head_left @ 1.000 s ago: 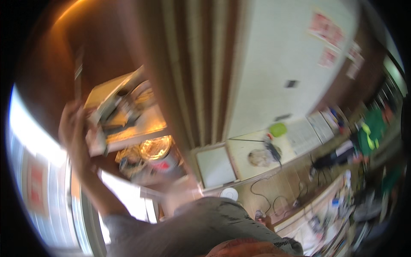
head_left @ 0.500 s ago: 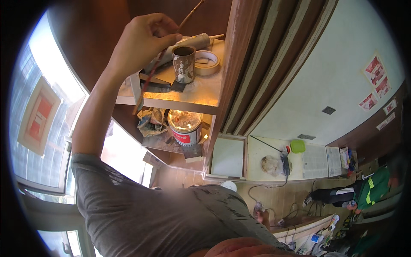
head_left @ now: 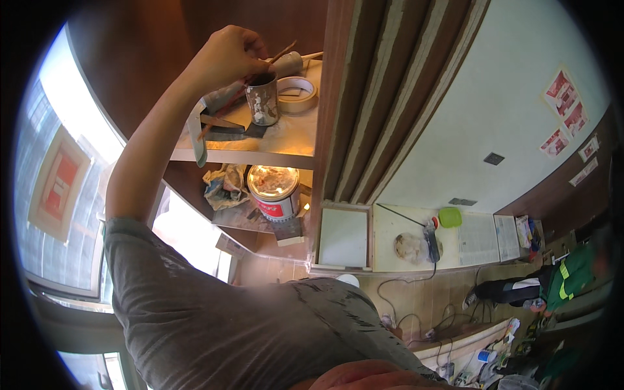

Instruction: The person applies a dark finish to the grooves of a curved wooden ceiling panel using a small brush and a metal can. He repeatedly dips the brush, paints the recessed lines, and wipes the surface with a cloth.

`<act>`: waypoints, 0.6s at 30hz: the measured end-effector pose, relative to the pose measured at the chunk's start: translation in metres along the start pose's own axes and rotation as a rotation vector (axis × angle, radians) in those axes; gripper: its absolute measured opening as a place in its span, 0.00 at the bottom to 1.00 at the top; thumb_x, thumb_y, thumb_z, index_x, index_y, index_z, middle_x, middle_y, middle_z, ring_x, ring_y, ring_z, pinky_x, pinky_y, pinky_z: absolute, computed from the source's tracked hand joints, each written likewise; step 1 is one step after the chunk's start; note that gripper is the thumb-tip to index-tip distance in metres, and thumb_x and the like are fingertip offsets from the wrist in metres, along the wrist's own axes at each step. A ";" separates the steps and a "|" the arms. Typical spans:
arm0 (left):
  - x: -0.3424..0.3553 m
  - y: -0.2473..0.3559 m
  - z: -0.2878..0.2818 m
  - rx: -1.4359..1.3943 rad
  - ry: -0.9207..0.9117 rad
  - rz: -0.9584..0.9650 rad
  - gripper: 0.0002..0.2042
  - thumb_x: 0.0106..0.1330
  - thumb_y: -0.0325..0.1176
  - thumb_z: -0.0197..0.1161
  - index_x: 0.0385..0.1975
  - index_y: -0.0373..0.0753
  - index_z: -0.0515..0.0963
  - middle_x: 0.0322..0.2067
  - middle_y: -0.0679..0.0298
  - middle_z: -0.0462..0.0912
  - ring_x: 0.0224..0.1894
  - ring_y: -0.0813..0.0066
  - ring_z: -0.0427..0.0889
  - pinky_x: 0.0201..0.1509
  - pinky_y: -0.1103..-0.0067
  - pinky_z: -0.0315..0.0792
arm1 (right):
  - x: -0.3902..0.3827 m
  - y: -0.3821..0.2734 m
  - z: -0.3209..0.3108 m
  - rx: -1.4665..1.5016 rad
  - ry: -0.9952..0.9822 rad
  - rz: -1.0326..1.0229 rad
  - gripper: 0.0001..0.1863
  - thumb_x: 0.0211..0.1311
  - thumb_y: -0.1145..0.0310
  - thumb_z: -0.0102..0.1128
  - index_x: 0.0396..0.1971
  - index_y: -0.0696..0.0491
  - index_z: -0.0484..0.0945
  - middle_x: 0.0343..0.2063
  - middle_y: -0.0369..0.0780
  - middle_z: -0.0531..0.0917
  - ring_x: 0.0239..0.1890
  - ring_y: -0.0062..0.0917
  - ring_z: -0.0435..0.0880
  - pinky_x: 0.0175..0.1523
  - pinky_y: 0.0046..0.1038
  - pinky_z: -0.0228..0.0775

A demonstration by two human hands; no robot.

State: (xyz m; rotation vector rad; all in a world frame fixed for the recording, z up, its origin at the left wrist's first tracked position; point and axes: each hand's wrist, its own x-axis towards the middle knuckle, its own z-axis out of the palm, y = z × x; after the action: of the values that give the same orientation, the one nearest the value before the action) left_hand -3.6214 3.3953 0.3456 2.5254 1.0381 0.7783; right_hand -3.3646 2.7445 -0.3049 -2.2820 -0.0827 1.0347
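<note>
My left hand reaches up to a cabinet shelf, thumb and fingers pinched on a thin-handled paintbrush. The brush slants down past the hand; much of it is hidden or blurred. Right under the fingers stands a paint-splattered metal cup, upright. A roll of masking tape lies beside the cup, and a sealant tube lies behind it. Scraper-like flat tools rest at the shelf's left front. Of my right hand only a small part shows low beyond my shirt; its fingers cannot be made out.
On the lower shelf are a paint can and a crumpled bag. An angle grinder lies on a panel near a green container. Cables cross the floor. A person in a green top is at the far right.
My left hand has lowered slightly and moved closer over the metal cup, the brush moving down with it. The view has shifted a little. My right hand shows less than before.
</note>
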 end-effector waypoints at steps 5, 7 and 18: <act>-0.005 0.001 0.000 -0.007 0.008 -0.001 0.15 0.58 0.36 0.77 0.36 0.31 0.84 0.26 0.63 0.86 0.24 0.81 0.82 0.29 0.79 0.77 | 0.000 0.015 -0.001 -0.070 -0.010 -0.005 0.14 0.59 0.67 0.66 0.45 0.52 0.83 0.29 0.43 0.83 0.28 0.36 0.81 0.30 0.39 0.70; -0.006 -0.003 0.000 0.004 0.015 0.024 0.15 0.59 0.37 0.77 0.36 0.31 0.84 0.26 0.62 0.86 0.25 0.80 0.82 0.29 0.79 0.77 | 0.001 0.020 -0.002 -0.095 -0.011 -0.015 0.15 0.59 0.64 0.65 0.45 0.51 0.84 0.30 0.44 0.84 0.29 0.37 0.82 0.33 0.39 0.71; -0.024 -0.020 -0.037 -0.045 0.430 0.107 0.16 0.63 0.44 0.75 0.41 0.38 0.87 0.29 0.63 0.87 0.29 0.80 0.83 0.35 0.78 0.75 | 0.044 0.051 -0.002 -0.251 -0.036 -0.153 0.18 0.60 0.52 0.65 0.45 0.45 0.89 0.36 0.45 0.89 0.39 0.40 0.87 0.45 0.39 0.75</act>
State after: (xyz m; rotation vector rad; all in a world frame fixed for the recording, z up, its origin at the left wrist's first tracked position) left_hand -3.6680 3.3948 0.3572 2.4468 0.9952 1.4032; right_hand -3.3429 2.7156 -0.3620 -2.4348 -0.4173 1.0342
